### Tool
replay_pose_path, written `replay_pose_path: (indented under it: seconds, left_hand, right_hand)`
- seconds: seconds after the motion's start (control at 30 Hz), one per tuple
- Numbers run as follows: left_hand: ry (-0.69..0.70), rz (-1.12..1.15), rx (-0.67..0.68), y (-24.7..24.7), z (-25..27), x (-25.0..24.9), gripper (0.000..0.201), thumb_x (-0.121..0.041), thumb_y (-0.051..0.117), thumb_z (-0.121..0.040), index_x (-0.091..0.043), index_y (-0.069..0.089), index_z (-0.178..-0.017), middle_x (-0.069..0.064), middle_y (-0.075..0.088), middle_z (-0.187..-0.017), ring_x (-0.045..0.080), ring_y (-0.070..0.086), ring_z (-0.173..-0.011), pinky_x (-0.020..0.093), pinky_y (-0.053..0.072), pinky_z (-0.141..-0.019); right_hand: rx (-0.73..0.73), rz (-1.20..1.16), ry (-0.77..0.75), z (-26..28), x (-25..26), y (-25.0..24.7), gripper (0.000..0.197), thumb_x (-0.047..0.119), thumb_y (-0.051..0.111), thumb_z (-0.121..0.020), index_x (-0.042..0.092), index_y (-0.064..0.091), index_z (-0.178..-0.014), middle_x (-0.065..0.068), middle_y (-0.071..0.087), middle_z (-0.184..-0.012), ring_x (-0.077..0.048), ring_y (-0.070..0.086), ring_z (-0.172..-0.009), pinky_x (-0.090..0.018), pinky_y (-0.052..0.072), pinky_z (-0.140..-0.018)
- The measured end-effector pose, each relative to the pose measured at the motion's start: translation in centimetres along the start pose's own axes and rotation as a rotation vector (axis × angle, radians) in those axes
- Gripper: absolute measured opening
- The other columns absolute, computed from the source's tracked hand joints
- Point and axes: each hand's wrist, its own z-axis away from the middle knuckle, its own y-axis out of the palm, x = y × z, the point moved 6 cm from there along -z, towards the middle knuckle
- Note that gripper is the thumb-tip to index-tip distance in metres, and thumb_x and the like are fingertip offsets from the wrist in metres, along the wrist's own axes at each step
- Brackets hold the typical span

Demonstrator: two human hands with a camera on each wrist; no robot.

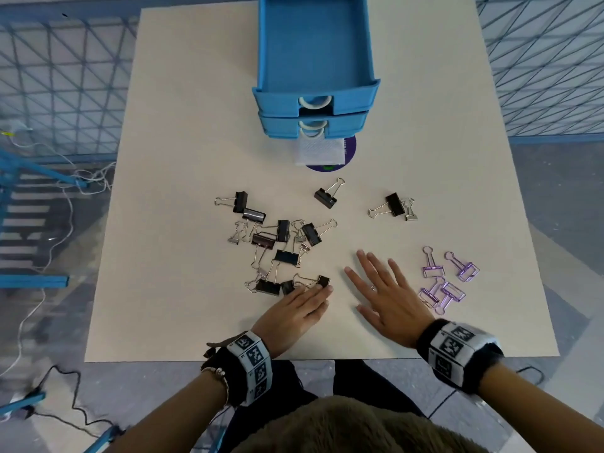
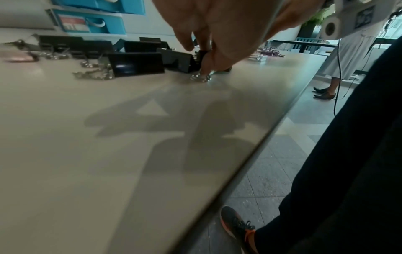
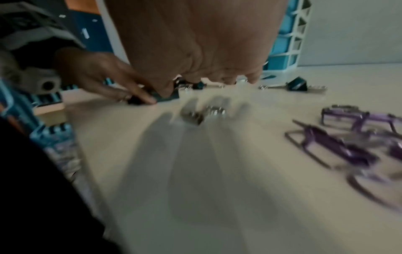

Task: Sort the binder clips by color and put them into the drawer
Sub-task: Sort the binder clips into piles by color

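Near the blue plastic drawer [image 1: 315,47], the left hand [image 1: 295,313] presses flat fingers on a shiny black clip [image 1: 323,281], while the right hand [image 1: 387,295] spreads wide.

The black binder clips [image 1: 283,230] have glossy dark bodies and shiny silver wire handles. The purple clips [image 1: 445,282] look like bare metallic wire, glinting. The table [image 1: 183,152] is smooth, matt beige; the blue drawer [image 1: 315,44] looks like matt plastic.

On the table [image 1: 183,132], the left hand [image 1: 294,317] touches a black clip [image 1: 323,281]; the right hand [image 1: 389,295] lies flat beside purple clips [image 1: 446,282], the blue drawer [image 1: 315,47] open.
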Motion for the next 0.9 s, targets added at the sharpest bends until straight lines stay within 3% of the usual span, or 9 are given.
replay_pose_path:
  seconds: [0.17,0.27,0.43,0.5,0.6,0.67,0.73,0.8,0.9]
  left_hand:
    - [0.008,0.01,-0.048,-0.2,2.2,1.2,0.06,-0.003,0.004,-0.098,-0.004,0.063,-0.109,0.015,0.054,-0.13,0.025,0.052,-0.118,0.038,0.043,-0.097]
    - [0.013,-0.031,-0.036,-0.2,3.1,2.3,0.059,-0.004,0.005,-0.098,-0.006,0.063,-0.105,0.014,0.054,-0.13,0.024,0.054,-0.117,0.039,0.043,-0.097]
    - [-0.02,-0.069,-0.077,-0.9,4.8,4.7,0.062,-0.005,0.001,-0.099,-0.008,0.062,-0.105,0.012,0.055,-0.129,0.027,0.053,-0.117,0.042,0.041,-0.097]
    - [-0.061,-0.021,-0.118,-1.2,5.5,5.7,0.059,0.001,0.0,-0.095,-0.007,0.056,-0.112,0.013,0.048,-0.135,0.028,0.047,-0.121,0.043,0.039,-0.099]
    - [-0.22,0.125,-0.22,-1.9,6.7,7.2,0.054,0.013,0.024,-0.076,-0.01,0.044,-0.12,0.01,0.032,-0.141,0.029,0.041,-0.123,0.048,0.044,-0.096]
    - [-0.322,0.215,-0.275,-2.3,6.9,7.6,0.061,0.017,0.047,-0.069,-0.011,0.042,-0.123,0.012,0.035,-0.14,0.031,0.043,-0.121,0.051,0.046,-0.092]
    - [-0.365,0.254,-0.267,-2.9,6.0,7.2,0.061,0.011,0.057,-0.07,-0.008,0.041,-0.126,0.018,0.04,-0.14,0.031,0.042,-0.122,0.05,0.045,-0.094]
    - [-0.377,0.228,-0.229,-3.4,4.5,6.6,0.048,-0.004,0.045,-0.081,-0.005,0.042,-0.128,0.021,0.04,-0.139,0.034,0.046,-0.121,0.048,0.044,-0.095]
    - [-0.455,0.205,-0.138,-3.2,2.5,6.7,0.046,-0.021,0.032,-0.086,-0.006,0.047,-0.127,0.019,0.045,-0.137,0.032,0.05,-0.118,0.045,0.046,-0.091]
  right_hand:
    - [0.053,0.006,-0.025,1.6,1.0,3.0,0.065,0.056,0.007,-0.092,0.018,0.012,-0.145,-0.013,-0.004,-0.154,-0.028,0.004,-0.141,-0.046,0.005,-0.112]
    - [0.04,-0.012,-0.015,0.2,1.8,3.1,0.069,0.061,0.009,-0.09,0.018,0.01,-0.145,-0.012,-0.014,-0.154,-0.027,-0.002,-0.142,-0.047,0.001,-0.112]
    - [0.046,0.0,0.012,-3.0,2.6,1.8,0.076,0.065,0.006,-0.087,0.015,0.011,-0.144,-0.019,0.016,-0.152,-0.029,0.009,-0.139,-0.049,0.001,-0.11]
    - [0.026,-0.016,0.017,-3.9,2.9,1.0,0.076,0.065,0.009,-0.087,0.015,0.008,-0.144,-0.019,0.016,-0.152,-0.029,0.008,-0.14,-0.049,0.002,-0.111]
    - [-0.001,-0.027,-0.087,-4.3,4.4,0.5,0.074,0.062,0.016,-0.088,0.014,0.009,-0.144,-0.016,0.014,-0.152,-0.027,0.009,-0.14,-0.049,0.006,-0.11]
    - [0.007,-0.013,-0.163,-4.6,5.7,0.6,0.074,0.061,0.016,-0.089,0.012,0.013,-0.144,-0.015,0.015,-0.152,-0.026,0.01,-0.14,-0.048,0.006,-0.11]
    - [0.024,0.004,-0.16,-5.4,6.4,0.9,0.075,0.06,0.011,-0.09,0.008,0.018,-0.143,-0.015,0.02,-0.152,-0.027,0.017,-0.141,-0.047,0.007,-0.11]
    - [0.036,0.019,-0.123,-6.2,6.6,1.0,0.077,0.061,0.007,-0.089,0.005,0.022,-0.141,-0.015,0.024,-0.151,-0.028,0.022,-0.14,-0.046,0.006,-0.111]
    - [0.052,0.04,-0.104,-6.4,6.6,1.2,0.079,0.062,0.008,-0.089,0.005,0.023,-0.141,-0.015,0.025,-0.151,-0.028,0.023,-0.139,-0.044,0.0,-0.111]
